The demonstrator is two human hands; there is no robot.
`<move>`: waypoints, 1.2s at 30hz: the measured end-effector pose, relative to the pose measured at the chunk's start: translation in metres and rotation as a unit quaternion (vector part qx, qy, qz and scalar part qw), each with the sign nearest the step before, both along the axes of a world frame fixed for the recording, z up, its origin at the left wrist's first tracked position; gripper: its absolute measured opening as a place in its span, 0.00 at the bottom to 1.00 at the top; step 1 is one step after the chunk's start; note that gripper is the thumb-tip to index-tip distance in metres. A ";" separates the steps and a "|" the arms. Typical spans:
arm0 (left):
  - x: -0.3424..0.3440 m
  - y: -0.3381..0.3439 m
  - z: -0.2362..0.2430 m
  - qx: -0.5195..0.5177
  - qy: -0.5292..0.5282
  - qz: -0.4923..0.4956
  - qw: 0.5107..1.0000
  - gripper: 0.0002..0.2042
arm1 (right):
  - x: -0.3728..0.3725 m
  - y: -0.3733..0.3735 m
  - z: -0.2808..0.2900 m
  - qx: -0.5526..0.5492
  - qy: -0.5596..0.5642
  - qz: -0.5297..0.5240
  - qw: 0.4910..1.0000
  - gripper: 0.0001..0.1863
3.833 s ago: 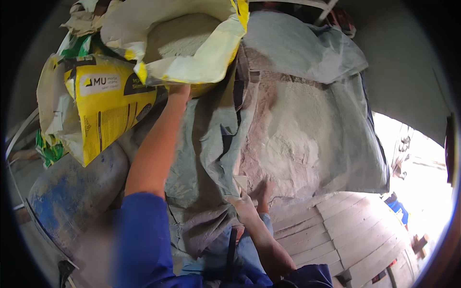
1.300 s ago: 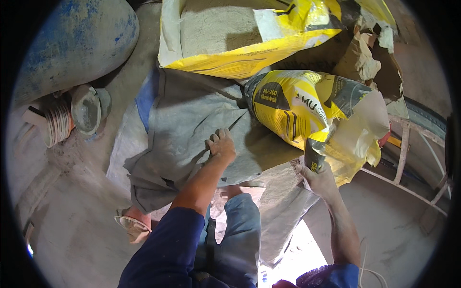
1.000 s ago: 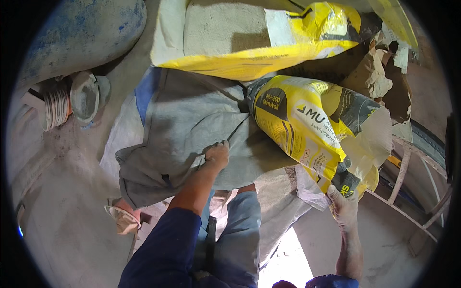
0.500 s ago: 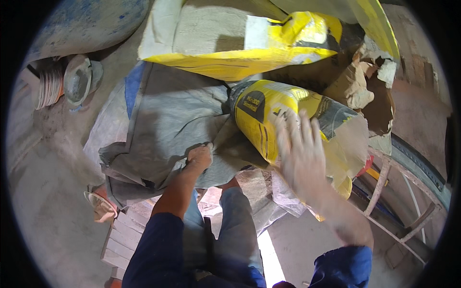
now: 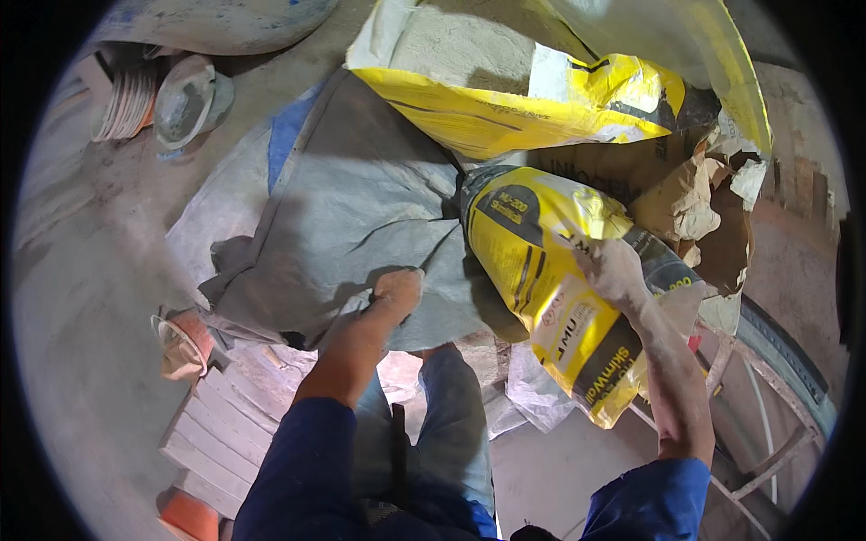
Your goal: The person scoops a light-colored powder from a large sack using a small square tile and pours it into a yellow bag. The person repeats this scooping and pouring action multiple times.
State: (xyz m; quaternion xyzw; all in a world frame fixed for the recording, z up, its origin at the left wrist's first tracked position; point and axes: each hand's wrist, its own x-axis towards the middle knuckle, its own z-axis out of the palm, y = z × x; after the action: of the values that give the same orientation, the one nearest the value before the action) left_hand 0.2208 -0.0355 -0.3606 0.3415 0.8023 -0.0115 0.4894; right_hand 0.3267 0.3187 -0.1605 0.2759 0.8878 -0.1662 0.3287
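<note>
My left hand (image 5: 399, 293) is closed in a fist on the near edge of a large dark grey sheet (image 5: 352, 180), which is creased and bunched beneath it. To its right lies a crumpled yellow and black paper powder bag (image 5: 514, 243), its narrow end meeting the grey sheet and its wide end hanging toward me. My right hand (image 5: 615, 270) rests on the upper right of this bag with its fingers curled into the paper; the fingertips are partly hidden. Just beyond stands an opened yellow bag (image 5: 505, 122) filled with pale grey powder (image 5: 465, 45).
Torn brown paper (image 5: 690, 203) sticks up at the right, above a metal ladder-like frame (image 5: 767, 460). A dusty bucket (image 5: 189, 99) and stacked discs stand at far left. Nearer left are an orange bucket (image 5: 185, 343) and stacked pale slabs (image 5: 221, 424). A blue-stained drum (image 5: 216, 22) curves in at top left.
My right hand went from spread fingers over the yellow bag to curled fingers on it. The bag's near end has unfolded toward me, showing more printed yellow. My left hand keeps its hold.
</note>
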 end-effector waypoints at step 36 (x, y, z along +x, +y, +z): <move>0.091 0.077 0.110 0.285 0.020 0.044 0.957 0.55 | 0.042 -0.016 -0.033 -0.183 0.162 -0.358 0.901 0.21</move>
State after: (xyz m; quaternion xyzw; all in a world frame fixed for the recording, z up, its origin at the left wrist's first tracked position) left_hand 0.3114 0.0417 -0.2511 0.4308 0.7963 0.2327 0.3552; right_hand 0.3688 0.3026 -0.1931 0.4796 0.7241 -0.4744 0.1435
